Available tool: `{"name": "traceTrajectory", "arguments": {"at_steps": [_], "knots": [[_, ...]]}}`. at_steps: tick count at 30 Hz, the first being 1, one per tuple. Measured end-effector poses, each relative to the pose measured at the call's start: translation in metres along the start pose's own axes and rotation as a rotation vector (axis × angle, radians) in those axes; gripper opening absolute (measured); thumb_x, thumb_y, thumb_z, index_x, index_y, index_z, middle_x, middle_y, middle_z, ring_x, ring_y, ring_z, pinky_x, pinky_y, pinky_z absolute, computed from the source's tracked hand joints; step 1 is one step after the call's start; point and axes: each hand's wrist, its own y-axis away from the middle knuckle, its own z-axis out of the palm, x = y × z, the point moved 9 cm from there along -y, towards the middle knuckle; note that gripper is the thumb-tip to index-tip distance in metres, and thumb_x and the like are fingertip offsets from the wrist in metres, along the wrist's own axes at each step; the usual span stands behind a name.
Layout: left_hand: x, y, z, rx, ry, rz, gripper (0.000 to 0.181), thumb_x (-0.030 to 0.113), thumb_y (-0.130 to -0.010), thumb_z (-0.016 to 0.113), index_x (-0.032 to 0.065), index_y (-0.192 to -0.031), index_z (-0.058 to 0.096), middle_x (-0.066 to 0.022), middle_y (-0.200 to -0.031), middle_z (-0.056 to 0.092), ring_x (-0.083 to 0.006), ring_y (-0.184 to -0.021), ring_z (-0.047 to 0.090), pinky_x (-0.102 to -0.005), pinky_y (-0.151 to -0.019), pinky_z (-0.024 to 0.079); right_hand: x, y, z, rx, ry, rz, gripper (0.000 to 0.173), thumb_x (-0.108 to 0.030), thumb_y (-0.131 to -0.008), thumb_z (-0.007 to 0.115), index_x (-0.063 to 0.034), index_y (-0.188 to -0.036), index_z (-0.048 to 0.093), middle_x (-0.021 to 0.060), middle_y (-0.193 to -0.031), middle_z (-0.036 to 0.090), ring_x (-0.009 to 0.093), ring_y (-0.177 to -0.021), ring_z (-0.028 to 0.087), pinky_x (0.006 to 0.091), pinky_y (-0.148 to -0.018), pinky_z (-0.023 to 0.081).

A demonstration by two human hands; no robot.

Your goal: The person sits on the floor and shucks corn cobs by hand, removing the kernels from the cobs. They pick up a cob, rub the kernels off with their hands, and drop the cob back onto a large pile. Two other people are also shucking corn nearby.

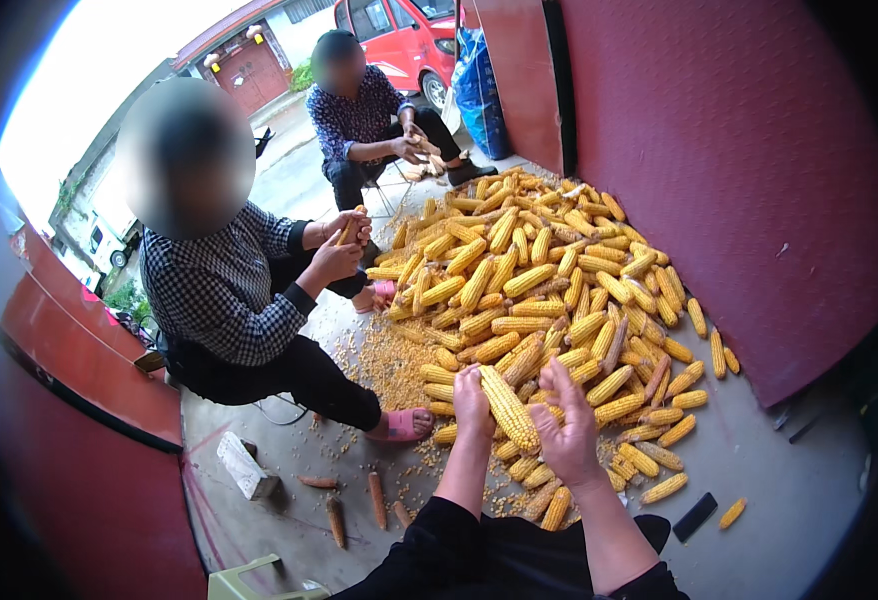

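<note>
My left hand (473,405) grips a full yellow ear of corn (509,409) from its left side, above my lap. My right hand (570,429) stands at the ear's right side with fingers raised and apart. Its thumb is close to the lower kernels; whether it touches them I cannot tell. Just beyond both hands rises a large heap of husked corn ears (521,285). Loose kernels (394,367) lie scattered on the concrete floor along the heap's left side.
A person in a checked shirt (214,285) sits left, holding an ear; another in a patterned shirt (356,112) holds cobs farther back. Shelled cobs (377,499), a white block (244,465), a pale green stool (251,577) and a phone (695,517) lie around me. A red metal door (724,165) borders the right.
</note>
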Motion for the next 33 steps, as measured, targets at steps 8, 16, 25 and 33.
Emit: {"name": "traceTrajectory", "arguments": {"at_steps": [8, 16, 25, 33], "knots": [[0.0, -0.001, 0.004, -0.148, -0.001, 0.012, 0.026, 0.017, -0.099, 0.038, 0.002, -0.12, 0.045, -0.0173, -0.103, 0.062, -0.0273, -0.079, 0.066, -0.0415, -0.064, 0.06, 0.049, 0.016, 0.023, -0.117, 0.176, 0.298, 0.057, -0.025, -0.094, 0.06, 0.0001, -0.142, 0.042, 0.0223, -0.128, 0.056, 0.028, -0.117, 0.057, 0.0391, -0.097, 0.048], [0.01, 0.023, 0.031, -0.384, 0.022, -0.022, 0.029, 0.015, -0.1, 0.035, -0.0015, -0.122, 0.043, -0.0196, -0.111, 0.062, -0.0267, -0.081, 0.067, -0.041, -0.069, 0.061, 0.06, 0.047, 0.061, -0.357, -0.443, 0.675, 0.06, -0.021, -0.087, 0.068, 0.0008, -0.137, 0.043, 0.0153, -0.098, 0.066, 0.015, -0.071, 0.066, 0.0297, -0.061, 0.053], [-0.003, 0.015, 0.016, -0.315, 0.035, -0.015, 0.033, 0.014, -0.101, 0.028, -0.002, -0.123, 0.046, -0.0217, -0.111, 0.062, -0.0284, -0.086, 0.066, -0.0405, -0.073, 0.06, 0.081, 0.049, 0.063, -0.251, -0.162, 0.473, 0.069, -0.021, -0.082, 0.07, -0.0023, -0.141, 0.04, 0.0189, -0.102, 0.068, 0.024, -0.086, 0.068, 0.0352, -0.077, 0.054], [-0.015, 0.017, 0.011, -0.216, 0.096, -0.095, 0.031, 0.014, -0.102, 0.026, -0.0024, -0.119, 0.046, -0.0207, -0.103, 0.063, -0.0295, -0.08, 0.066, -0.0428, -0.068, 0.06, 0.081, 0.048, 0.06, -0.287, -0.092, 0.49, 0.069, -0.023, -0.081, 0.069, -0.0028, -0.14, 0.042, 0.0194, -0.097, 0.069, 0.027, -0.083, 0.07, 0.0368, -0.075, 0.055]]}}
